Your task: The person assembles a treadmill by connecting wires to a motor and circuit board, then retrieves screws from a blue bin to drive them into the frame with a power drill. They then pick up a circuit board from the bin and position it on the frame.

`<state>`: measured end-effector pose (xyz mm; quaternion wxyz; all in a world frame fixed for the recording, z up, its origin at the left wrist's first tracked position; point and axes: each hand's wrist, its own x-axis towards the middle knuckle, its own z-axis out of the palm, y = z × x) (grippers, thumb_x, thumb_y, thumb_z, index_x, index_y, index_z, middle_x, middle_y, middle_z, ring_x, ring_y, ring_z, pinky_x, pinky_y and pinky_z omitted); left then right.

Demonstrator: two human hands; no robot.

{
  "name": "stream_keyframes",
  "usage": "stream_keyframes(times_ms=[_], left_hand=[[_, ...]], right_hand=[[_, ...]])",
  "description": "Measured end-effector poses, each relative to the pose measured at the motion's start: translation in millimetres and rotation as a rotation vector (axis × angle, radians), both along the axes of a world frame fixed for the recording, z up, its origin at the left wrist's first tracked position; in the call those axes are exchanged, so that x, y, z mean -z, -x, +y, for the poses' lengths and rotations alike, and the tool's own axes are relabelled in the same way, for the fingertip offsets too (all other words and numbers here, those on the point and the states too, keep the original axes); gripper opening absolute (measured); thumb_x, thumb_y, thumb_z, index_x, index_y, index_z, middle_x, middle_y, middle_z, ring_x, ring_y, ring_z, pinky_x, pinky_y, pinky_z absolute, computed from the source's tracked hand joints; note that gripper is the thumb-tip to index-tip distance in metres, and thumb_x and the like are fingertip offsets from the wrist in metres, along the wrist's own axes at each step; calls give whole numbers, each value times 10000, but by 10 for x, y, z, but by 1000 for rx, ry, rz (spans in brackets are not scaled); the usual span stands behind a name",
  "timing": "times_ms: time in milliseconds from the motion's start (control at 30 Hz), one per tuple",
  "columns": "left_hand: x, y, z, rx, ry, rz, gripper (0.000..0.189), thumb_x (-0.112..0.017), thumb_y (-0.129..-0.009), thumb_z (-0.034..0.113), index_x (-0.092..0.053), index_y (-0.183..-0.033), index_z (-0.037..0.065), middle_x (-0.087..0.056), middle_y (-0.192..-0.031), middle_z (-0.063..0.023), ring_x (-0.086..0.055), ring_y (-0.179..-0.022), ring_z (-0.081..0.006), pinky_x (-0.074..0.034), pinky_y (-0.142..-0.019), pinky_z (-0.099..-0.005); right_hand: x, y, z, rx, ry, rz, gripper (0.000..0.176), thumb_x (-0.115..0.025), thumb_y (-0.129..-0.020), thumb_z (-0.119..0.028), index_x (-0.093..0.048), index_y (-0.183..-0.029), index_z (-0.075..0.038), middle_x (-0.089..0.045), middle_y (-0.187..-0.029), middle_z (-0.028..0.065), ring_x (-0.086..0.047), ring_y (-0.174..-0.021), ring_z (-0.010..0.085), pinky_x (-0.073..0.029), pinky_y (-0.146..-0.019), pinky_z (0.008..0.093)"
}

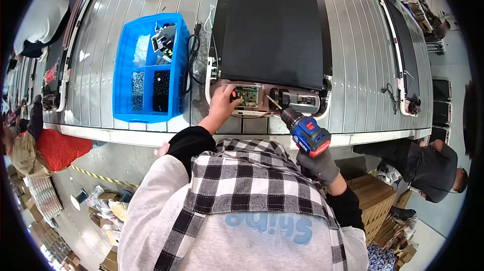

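Observation:
My bare left hand [221,104] is at the left end of a green circuit board [248,96], thumb and fingers closed around that end. A small dark part with red on it shows between the fingers. The board lies in the open end compartment of a treadmill-like frame with a black belt [275,29]. In my gloved right hand [320,166] is a blue and red cordless drill [310,135], gripped by its handle. Its long bit points up and left, with the tip near the board's right side. Beside the bit sits a cylindrical motor [305,100].
Left of the frame stands a blue divided bin [118,89] with screws and small parts. A black cable [192,56] lies between them. Another belt unit [403,59] rests at right on the ribbed metal table [360,69]. A person in dark clothing [433,170] is at right.

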<state>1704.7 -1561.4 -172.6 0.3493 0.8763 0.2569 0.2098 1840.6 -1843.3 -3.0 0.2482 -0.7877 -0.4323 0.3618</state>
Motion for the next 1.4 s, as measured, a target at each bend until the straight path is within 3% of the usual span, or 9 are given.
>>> stream_keyframes(times_ms=[100,133,233,433,733,833,1167,1400], left_hand=[[77,-45,-7,32,116,74,301,-727,-680,122,-512,-880,54,-526,-769,-113,-517,-765,-330,-414,-658,-422],[75,-29,6,34,129,61,296,-725,-680,107,-516,-883,51,-521,-764,-109,-514,-755,-321,-416,-653,-414],[114,30,86,54,58,59,311,-723,-680,98,-524,-911,40,-510,-760,-95,-506,-739,-302,-417,-647,-399],[127,-3,52,50,74,65,322,-722,-678,98,-528,-929,47,-506,-752,-93,-503,-734,-299,-419,-645,-398],[90,-8,63,45,80,75,330,-720,-673,92,-532,-941,49,-496,-741,-86,-494,-731,-295,-416,-641,-396],[88,-11,58,48,89,81,335,-718,-672,88,-534,-949,46,-490,-738,-86,-489,-726,-294,-413,-640,-396],[98,-9,78,57,85,67,350,-724,-658,58,-543,-956,33,-482,-721,-82,-481,-689,-277,-403,-602,-382],[93,-15,69,44,94,63,341,-715,-662,49,-543,-955,31,-482,-721,-83,-483,-688,-276,-405,-602,-380]], right_hand=[[105,-7,-20,73,67,107,391,-646,-738,-285,-562,-1056,-75,-617,-1010,118,-596,-944,274,-488,-833,355],[115,-50,74,-202,40,-265,400,-651,-752,-351,-579,-1050,-95,-643,-964,94,-619,-906,251,-509,-804,346],[315,-48,79,-154,287,-107,339,-628,-781,-391,-625,-1005,-137,-659,-941,92,-623,-897,258,-517,-779,350],[206,-143,342,-1,444,259,408,-642,-781,-391,-605,-1068,-103,-649,-981,130,-610,-942,280,-494,-837,346],[340,-197,504,-57,516,290,454,-649,-754,-399,-596,-1083,-91,-643,-973,171,-610,-929,311,-485,-850,356],[193,-275,677,-74,698,282,494,-644,-733,-436,-591,-1080,-88,-644,-973,169,-612,-921,310,-486,-846,367],[202,-365,670,-68,646,299,497,-631,-710,-450,-592,-1061,-101,-653,-894,169,-618,-859,339,-495,-792,399],[298,-405,735,-193,692,242,494,-624,-713,-471,-596,-1042,-103,-651,-896,169,-620,-852,339,-493,-788,399]])
